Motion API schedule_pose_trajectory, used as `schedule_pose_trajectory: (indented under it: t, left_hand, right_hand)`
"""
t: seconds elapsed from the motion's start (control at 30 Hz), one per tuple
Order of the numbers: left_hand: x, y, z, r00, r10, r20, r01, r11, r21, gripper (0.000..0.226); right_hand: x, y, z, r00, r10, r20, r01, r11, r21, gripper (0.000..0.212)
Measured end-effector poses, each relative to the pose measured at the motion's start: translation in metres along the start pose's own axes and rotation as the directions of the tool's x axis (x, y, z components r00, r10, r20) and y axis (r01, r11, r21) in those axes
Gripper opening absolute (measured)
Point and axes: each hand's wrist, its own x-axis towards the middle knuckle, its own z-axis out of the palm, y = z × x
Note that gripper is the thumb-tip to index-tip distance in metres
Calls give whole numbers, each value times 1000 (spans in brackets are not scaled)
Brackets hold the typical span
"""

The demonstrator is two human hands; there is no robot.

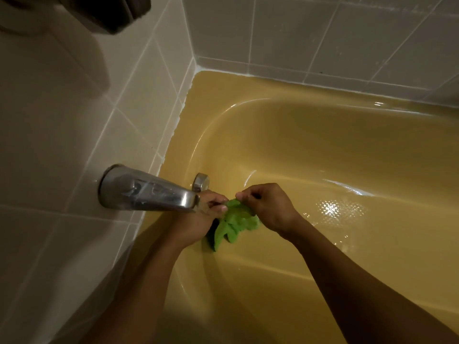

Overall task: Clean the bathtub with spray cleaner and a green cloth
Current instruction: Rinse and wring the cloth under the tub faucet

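Hands meet under the tap (149,192), low in the yellow tub (323,150). Left hand (198,219) and right hand (269,207) each have their grip pinched on the bunched green cloth (233,224). Risks: knuckles knocking the spout; cloth slipping from a light pinch. No spray bottle in sight.

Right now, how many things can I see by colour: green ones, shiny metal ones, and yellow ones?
Green: 1, the green cloth, held by the left hand and right hand.
Shiny metal: 2, the spout and the round overflow cap.
Yellow: 1, the bathtub.
Total: 4.
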Motion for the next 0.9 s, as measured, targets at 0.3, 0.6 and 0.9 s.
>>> schedule_pose_trajectory:
  t: [0.3, 0.6, 0.9]
  left_hand:
    - [-27, 1, 13, 987, -27, -158, 5, 991, -134, 14]
    - [-43, -9, 7, 943, -73, -325, -20, 962, -273, 17]
    - [-32, 7, 18, 953, -29, -302, -54, 963, -263, 14]
  right_hand:
    - [-1, 13, 6, 992, -44, 114, 38, 998, 54, 22]
    - [11, 12, 38, 980, -114, 163, 128, 989, -76, 14]
    - [-2, 12, 17, 996, -80, 49, 75, 993, 92, 26]
